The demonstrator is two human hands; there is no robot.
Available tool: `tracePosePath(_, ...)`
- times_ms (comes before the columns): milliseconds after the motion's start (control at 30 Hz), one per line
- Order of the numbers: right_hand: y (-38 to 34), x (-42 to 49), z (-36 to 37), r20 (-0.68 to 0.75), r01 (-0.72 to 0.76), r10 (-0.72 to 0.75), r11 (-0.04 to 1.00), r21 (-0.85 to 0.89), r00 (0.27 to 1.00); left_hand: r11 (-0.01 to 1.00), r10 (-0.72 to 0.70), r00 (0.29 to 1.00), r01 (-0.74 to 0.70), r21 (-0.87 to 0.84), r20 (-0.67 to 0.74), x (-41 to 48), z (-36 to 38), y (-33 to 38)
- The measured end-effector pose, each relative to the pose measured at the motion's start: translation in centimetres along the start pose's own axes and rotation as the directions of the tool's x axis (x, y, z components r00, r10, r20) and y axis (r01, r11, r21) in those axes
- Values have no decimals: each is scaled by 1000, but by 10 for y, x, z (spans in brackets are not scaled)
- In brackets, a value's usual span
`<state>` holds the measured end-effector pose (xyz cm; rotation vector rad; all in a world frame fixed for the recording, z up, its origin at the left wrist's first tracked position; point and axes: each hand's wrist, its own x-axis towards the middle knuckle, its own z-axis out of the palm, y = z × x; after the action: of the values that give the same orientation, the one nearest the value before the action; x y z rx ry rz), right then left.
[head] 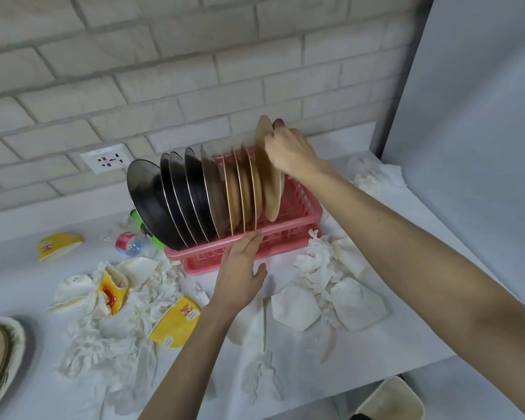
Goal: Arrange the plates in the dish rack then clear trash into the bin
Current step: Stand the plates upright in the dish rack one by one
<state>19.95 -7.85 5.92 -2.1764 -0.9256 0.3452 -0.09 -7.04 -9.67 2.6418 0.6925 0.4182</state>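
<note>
The right hand [288, 150] pinches the top edge of a tan plate [269, 183], fingers curled over the rim and thumb on the near side; the plate stands upright on edge at the right end of the pink dish rack [297, 230], its lower edge down inside the basket, though whether it sits in a slot cannot be told; just to its left stand three thin tan plates [244, 189], also on edge, and left of those a row of dark metal plates [179, 195] leaning towards the left, the outermost tipping past the rack's end; the left hand [240, 268] is spread, its straight fingers touching the rack's front rim, thumb apart and holding nothing; the rack sits on a white counter [391, 344] against a pale brick wall [255, 56] with a socket [106, 160]; crumpled tissues [315, 265] lie on the counter all round the rack's front and sides; three squashed yellow paper cups [176, 322] lie to the left among them; a plastic bottle [131, 242] with a pink label lies just beside the dark plates; a cream bin [388, 401] stands below the counter edge at the lower right.
</note>
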Motion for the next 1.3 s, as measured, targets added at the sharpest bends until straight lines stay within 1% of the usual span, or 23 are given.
tracePosePath(200, 10, 9, 20, 15, -40, 39, 999, 26, 999, 1000, -1, 1000, 0, 12, 7, 0, 1, -2)
tracePosePath(367, 12, 12, 31, 29, -6, 6, 1000, 18, 1000, 1000, 1, 1000, -1, 20, -6, 0, 3, -5)
tracePosePath(433, 12, 11, 35, 61, 7, -8, 1000, 19, 998, 1000, 2, 1000, -2, 16, -8, 0, 4, -5)
tracePosePath(567, 16, 10, 40, 78, 45, -44, 999, -19, 996, 1000, -7, 1000, 7, 5, 5, 0, 3, -5)
tracePosePath(700, 18, 15, 43, 69, 25, -24, 1000, -18, 997, 1000, -18, 1000, 18, 8, 17, 0, 2, -4)
tracePosePath(800, 21, 13, 48, 105, 53, -50, 998, -21, 993, 1000, -20, 1000, 20, 11, 21, 0, 2, -4)
tracePosePath(933, 28, 7, 51, 78, -2, 1, 1000, 5, 997, 1000, -27, 999, 27, 9, 28, 0, 2, -4)
tracePosePath(1067, 35, 5, 52, 54, 15, -16, 1000, 25, 998, 1000, -17, 1000, 17, -2, 22, 0, 2, -4)
tracePosePath(1167, 39, 4, 50, 38, -2, 0, 998, 57, 999, 999, -14, 1000, 15, -35, 16, -1, 0, -2)
tracePosePath(1233, 40, 2, 43, -36, 17, -15, 998, 57, 999, 993, -11, 1000, 8, -117, -25, -4, -2, -1)
tracePosePath(1300, 42, -3, 33, -151, 63, -60, 998, 11, 987, 977, -6, 995, -15, -214, -96, -10, -8, 0)
